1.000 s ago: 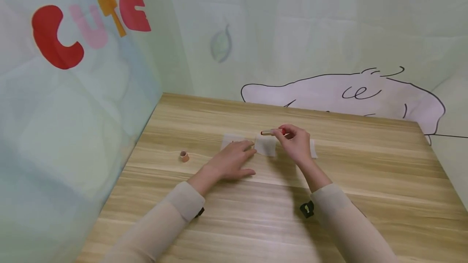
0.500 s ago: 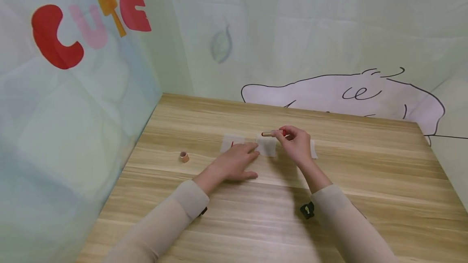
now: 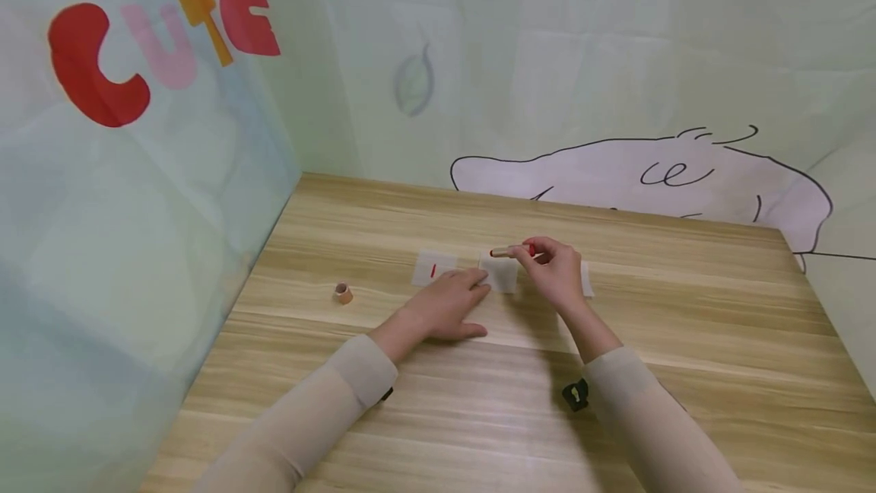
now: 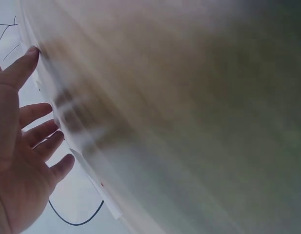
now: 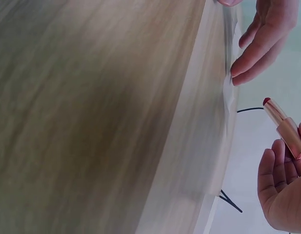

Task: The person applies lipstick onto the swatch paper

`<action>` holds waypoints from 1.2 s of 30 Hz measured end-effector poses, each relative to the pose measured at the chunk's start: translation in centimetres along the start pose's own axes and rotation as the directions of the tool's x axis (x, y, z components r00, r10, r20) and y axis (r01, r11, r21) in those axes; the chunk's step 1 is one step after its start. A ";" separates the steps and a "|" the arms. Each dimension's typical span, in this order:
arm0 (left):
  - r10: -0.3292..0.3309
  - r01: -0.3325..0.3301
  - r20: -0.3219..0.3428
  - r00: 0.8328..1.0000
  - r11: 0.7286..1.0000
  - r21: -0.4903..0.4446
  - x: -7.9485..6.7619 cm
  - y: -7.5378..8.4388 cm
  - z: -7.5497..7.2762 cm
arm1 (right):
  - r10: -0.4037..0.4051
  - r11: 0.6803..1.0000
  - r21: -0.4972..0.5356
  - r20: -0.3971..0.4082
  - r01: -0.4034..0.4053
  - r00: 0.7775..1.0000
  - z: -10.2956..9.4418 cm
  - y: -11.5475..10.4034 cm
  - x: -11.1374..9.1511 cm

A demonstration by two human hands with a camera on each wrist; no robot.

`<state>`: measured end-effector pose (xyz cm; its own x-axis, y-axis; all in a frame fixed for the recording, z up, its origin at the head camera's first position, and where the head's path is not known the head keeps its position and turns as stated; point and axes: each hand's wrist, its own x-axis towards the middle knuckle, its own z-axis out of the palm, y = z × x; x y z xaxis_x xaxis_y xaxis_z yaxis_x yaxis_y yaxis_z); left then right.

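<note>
My right hand (image 3: 556,272) pinches a lipstick (image 3: 502,252), its red tip pointing left over the middle white paper (image 3: 503,280). In the right wrist view the lipstick (image 5: 288,132) shows a shiny rose-gold tube and a red bullet. With fingers spread, my left hand (image 3: 452,306) lies palm down, its fingertips at the left edge of the middle paper. Behind its knuckles, the left paper (image 3: 423,265) bears a short red stroke (image 3: 433,271). Some of that sheet is hidden under the hand. The left wrist view shows the same hand (image 4: 23,146) with straight, parted fingers.
A small rose-gold cap (image 3: 344,294) stands on the wooden table (image 3: 479,417) to the left. Part of another white paper (image 3: 586,280) shows behind my right hand. Printed cloth walls (image 3: 547,82) rise at the table's back and left edges.
My left hand has slid to the right and slightly toward me, uncovering the red stroke on the left paper. My right hand and the lipstick have barely shifted.
</note>
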<state>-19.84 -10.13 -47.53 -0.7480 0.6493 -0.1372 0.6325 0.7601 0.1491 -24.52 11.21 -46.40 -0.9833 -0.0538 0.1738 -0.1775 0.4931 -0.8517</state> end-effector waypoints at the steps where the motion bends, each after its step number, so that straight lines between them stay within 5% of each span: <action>1: 0.000 0.000 0.000 1.000 1.000 0.005 0.0 0.0 0.0 | 0.001 1.000 -0.001 0.001 -0.001 1.000 0.0 0.0 0.0; 9: 0.033 -0.032 -0.001 0.999 0.999 0.043 0.4 0.1 0.0 | 0.009 1.000 -0.025 0.011 -0.008 1.000 0.0 0.0 0.0; 16: -0.001 0.001 0.039 0.999 1.000 0.010 0.6 0.4 -0.1 | 0.010 0.998 -0.070 0.043 -0.007 0.999 0.0 0.0 0.2; 36: -0.010 0.009 0.031 0.999 1.000 0.010 0.9 0.6 0.4 | -0.125 0.943 -0.289 0.147 0.163 0.981 0.1 1.2 0.8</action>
<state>-20.05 -9.04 -47.91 -0.7477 0.6423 -0.1685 0.6274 0.7664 0.1378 -25.48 11.69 -47.28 -0.9485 -0.2421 0.2042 -0.3166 0.7070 -0.6324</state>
